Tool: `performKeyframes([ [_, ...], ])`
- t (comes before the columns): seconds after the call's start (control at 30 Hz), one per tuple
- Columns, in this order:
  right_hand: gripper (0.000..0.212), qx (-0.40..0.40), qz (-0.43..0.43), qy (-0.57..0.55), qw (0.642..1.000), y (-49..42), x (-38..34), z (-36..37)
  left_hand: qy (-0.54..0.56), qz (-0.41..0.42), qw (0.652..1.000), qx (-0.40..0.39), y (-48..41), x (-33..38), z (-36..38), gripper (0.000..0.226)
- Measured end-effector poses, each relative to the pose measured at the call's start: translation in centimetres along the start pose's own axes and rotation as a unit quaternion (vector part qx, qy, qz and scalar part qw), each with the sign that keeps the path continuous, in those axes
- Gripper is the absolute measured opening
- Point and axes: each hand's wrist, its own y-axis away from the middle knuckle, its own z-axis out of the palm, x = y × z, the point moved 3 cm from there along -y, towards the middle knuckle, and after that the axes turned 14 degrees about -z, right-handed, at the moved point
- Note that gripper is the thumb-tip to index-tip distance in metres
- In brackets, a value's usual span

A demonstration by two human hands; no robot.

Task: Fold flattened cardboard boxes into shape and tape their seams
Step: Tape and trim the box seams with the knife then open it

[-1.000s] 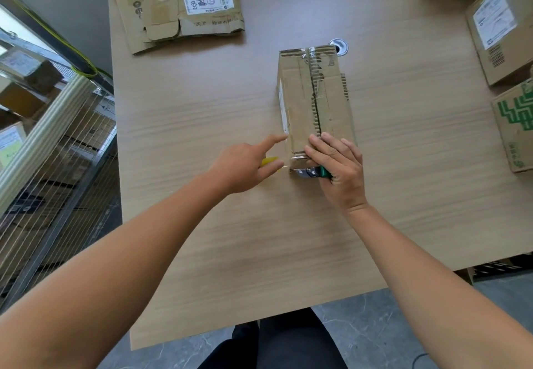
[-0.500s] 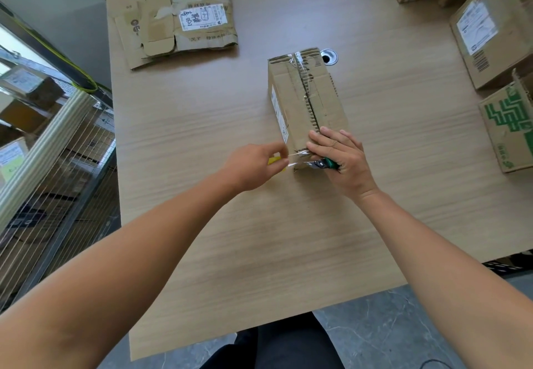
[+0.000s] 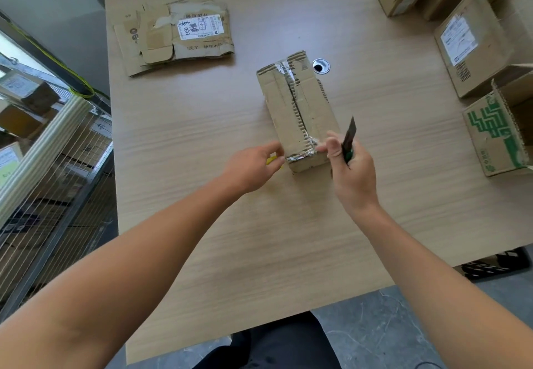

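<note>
The taped box (image 3: 297, 109) stands between both hands. The left hand (image 3: 253, 168) curls round a yellow object (image 3: 270, 161); the right hand (image 3: 353, 175) grips a cutter (image 3: 349, 138). Well beyond the left lies flattened cardboard (image 3: 176, 34); outside the right, a green-printed box (image 3: 494, 138).

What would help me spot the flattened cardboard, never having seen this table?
On the wooden table, look to the far left side. The flattened cardboard lies there, a white label on top. Unlike the standing boxes, it lies flat.
</note>
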Motion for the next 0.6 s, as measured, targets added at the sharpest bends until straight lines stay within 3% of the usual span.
performKeyframes([
  [0.1,0.035,-0.036,0.089,-0.071,0.993,0.8,-1.6,1.9,0.003,0.002,1.000,0.008,0.1,0.1,0.0,0.015],
  [0.27,0.028,-0.219,0.146,-0.067,0.962,0.0,-2.4,3.2,-0.003,0.005,1.000,0.002,0.4,0.2,-0.2,0.016],
  [0.33,0.029,-0.257,0.161,-0.025,0.953,-0.5,-2.3,2.8,-0.001,0.004,1.000,-0.014,0.5,-0.1,-0.1,0.015],
  [0.47,0.018,-0.354,0.111,0.082,0.925,0.1,-1.5,2.5,0.024,0.001,0.999,-0.034,0.8,-0.9,0.0,0.014],
  [0.53,0.039,-0.428,0.066,0.176,0.884,0.6,-0.7,2.8,0.025,-0.001,0.999,-0.025,0.9,-1.0,0.1,0.016],
  [0.6,0.053,-0.445,0.055,0.241,0.861,0.5,-0.4,3.1,0.012,0.001,1.000,-0.010,1.0,-0.9,0.2,0.017],
])
